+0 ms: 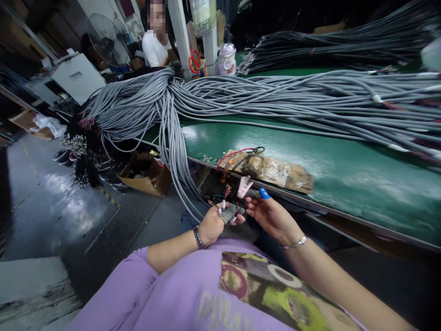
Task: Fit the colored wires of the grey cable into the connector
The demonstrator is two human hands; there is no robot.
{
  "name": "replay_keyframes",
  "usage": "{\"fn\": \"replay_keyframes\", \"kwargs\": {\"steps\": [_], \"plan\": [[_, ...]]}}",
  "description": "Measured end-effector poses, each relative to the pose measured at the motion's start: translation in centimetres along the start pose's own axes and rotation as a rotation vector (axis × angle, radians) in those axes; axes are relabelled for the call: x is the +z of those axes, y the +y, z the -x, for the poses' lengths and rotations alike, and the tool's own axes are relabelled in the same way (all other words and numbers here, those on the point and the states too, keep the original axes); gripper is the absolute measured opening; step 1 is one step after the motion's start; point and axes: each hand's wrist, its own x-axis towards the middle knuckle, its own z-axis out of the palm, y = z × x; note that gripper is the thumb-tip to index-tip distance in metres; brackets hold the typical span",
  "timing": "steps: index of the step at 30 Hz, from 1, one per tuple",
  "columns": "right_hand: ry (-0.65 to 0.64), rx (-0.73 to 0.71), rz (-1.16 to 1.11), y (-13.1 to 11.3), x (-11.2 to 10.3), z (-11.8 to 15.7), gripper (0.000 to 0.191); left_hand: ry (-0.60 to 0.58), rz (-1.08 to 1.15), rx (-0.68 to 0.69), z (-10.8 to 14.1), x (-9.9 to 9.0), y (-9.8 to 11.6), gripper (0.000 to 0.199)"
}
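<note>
My left hand (220,221) is closed around the ends of several grey cables (182,170), low in front of the bench edge. Short coloured wires (226,191) fan out above its fingers, and grey covering wraps some of them. Close on its right is my right hand (270,216), thumb and forefinger drawn together, with a blue cover on the thumb. A pale pink forked piece (244,186) shows at these fingertips; I cannot tell if they grip it. Just beyond, a worn wooden block (275,172) lies along the bench edge, with red and black leads (237,154) at its left end.
A thick bundle of grey cables (262,94) runs across the green bench (344,170) and hangs off its left end. A cardboard box (148,177) stands below. Dark cables (320,50) and a lilac container (226,59) lie farther back. Another person (155,48) is behind the bench.
</note>
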Motion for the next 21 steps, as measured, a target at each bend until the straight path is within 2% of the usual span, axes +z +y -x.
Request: {"fn": "replay_keyframes", "kwargs": {"steps": [4,7,12,16,21], "plan": [[0.096,-0.046,0.115,-0.1,-0.5,1.3,0.036,-0.002,-0.133,0.135,0.1,-0.1,0.0,0.047],[0.120,-0.090,0.285,0.0,-0.5,2.4,0.039,-0.020,-0.180,0.068,0.4,-0.2,-0.3,0.047],[-0.052,-0.165,0.558,0.2,0.5,4.3,0.037,-0.124,-0.212,-0.011,1.2,0.1,-0.8,0.045],[-0.212,-0.188,0.649,0.3,1.8,5.1,0.034,-0.145,-0.241,-0.026,1.7,0.3,-0.8,0.043],[-0.229,-0.186,0.689,0.4,3.3,5.1,0.033,-0.172,-0.270,-0.004,2.0,0.1,-1.2,0.035]]}}
